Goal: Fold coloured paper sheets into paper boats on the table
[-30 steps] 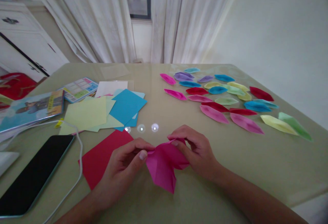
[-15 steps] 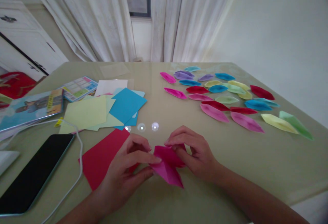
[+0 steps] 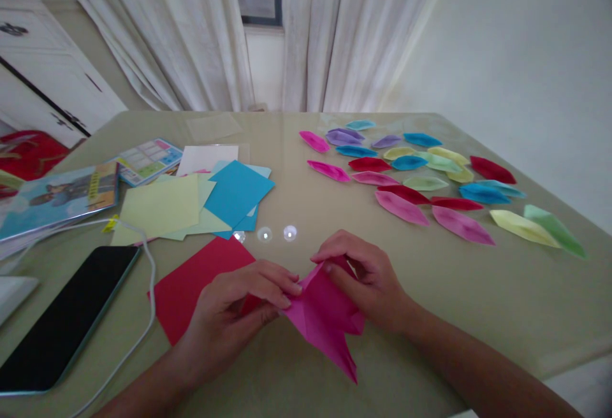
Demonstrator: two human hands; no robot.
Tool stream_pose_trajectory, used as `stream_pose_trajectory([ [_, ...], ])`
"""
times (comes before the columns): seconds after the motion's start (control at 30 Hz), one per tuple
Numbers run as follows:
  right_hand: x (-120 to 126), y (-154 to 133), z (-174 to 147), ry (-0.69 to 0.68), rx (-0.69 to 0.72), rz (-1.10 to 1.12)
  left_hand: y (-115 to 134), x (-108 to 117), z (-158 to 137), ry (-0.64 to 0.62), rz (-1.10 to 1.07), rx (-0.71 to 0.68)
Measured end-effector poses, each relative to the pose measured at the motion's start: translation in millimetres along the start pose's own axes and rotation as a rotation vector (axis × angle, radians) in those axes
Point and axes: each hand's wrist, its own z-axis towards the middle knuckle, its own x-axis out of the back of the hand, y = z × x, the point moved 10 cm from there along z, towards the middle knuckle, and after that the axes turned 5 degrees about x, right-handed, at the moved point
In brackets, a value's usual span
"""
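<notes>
A creased sheet of magenta paper (image 3: 321,306) is held between both hands above the near part of the table. My left hand (image 3: 239,309) pinches its left corner between thumb and fingers. My right hand (image 3: 366,278) grips the upper right edge, thumb in front and fingers behind. The paper is partly unfolded, with a pointed flap hanging toward me and a notch at its lower right. Under and beside my left hand lies a flat red sheet (image 3: 191,284), partly covered by that hand.
Several folded paper boats, among them a pink one (image 3: 463,225), lie across the table's right side. At left are blue sheets (image 3: 239,194), pale yellow sheets (image 3: 162,208), a magazine (image 3: 62,201), a black phone (image 3: 67,316) and a white cable (image 3: 152,278).
The magenta paper has been opened wider, and its pointed flap hangs lower and farther right. My right hand has tilted its edge upward; my left hand keeps its pinch.
</notes>
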Motion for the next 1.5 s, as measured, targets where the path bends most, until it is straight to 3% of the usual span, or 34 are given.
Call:
stream_pose_trajectory([
  [0.27, -10, -5, 0, -0.083, 0.028, -0.054, -19, 0, -7, 0.041, -0.004, 0.141],
  [0.57, -16, -9, 0, -0.121, 0.041, -0.056, -29, -18, -6, -0.093, -0.059, 0.18],
  [0.97, -25, -7, -3, -0.23, 0.057, 0.019, -15, -5, 0, 0.003, 0.009, 0.102],
  [1.13, -24, -4, -2, -0.23, -0.019, 0.107, -31, 3, 0, 0.09, -0.151, 0.287],
  [1.27, -28, 7, -4, -0.251, -0.176, 0.218, -42, 2, -1, 0.131, -0.32, 0.407],
  [1.37, -29, 15, -8, -0.252, -0.273, 0.234, -46, -5, -2, 0.094, -0.404, 0.453],
  [1.5, -29, 19, -9, -0.262, -0.298, 0.151, -49, -14, -7, -0.002, -0.401, 0.477],
])
